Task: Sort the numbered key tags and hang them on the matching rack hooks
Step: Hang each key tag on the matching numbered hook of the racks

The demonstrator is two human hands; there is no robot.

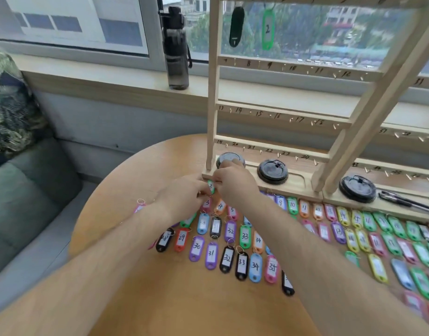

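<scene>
Wooden table [140, 166] carries the key tags [241, 263] in flat rows, labels up and in rising order, so each number reads at a glance; the nearest rows show 28 to 35, and a farther row shows 3, 4 and 5. Above that row, the left hand [184, 192] and right hand [235, 183] meet, both pinching one green tag [211, 186] between curled fingertips, just in front of the rack [212, 93] base. Its number is partly covered. The two-handed hold probably steadies the body while the ring is turned for hooking. Black lids [273, 171] sit in the base tray. The rungs carry hand-written numbers beside each hook. On the top rung a black tag [236, 26] and a green "2" tag [268, 29] already hang. A dark bottle [176, 47] stands on the sill.
</scene>
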